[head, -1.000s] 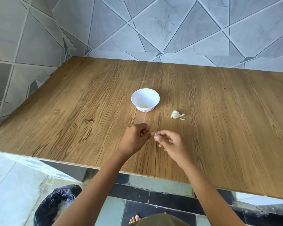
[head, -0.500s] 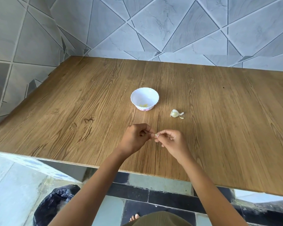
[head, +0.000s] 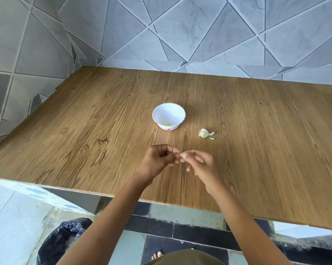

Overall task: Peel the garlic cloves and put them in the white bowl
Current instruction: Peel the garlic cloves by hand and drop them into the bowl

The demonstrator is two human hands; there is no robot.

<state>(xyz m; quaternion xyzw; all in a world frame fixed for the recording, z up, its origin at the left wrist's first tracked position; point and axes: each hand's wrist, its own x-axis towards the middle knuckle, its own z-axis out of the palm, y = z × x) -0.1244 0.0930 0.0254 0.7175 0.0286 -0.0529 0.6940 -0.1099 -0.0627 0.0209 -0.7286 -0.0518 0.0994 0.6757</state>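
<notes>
a few pale peeled pieces (head: 168,123) lie in the white bowl (head: 167,112) at the middle of the table (head: 84,131), so the job looks partly done. the left hand (head: 159,159) and right hand (head: 201,163) meet near the front edge, each pinching one small clove (head: 182,154) held between them, its skin seemingly not fully off. a small cluster of unpeeled garlic (head: 204,133) sits just right of the bowl, nearer the person.

The garlic clove (head: 182,154) is mostly hidden, its skin indiscernible.

The left hand (head: 157,159) and right hand (head: 204,163) meet at the fingertips, pinching a garlic clove (head: 182,154) between them.
</notes>
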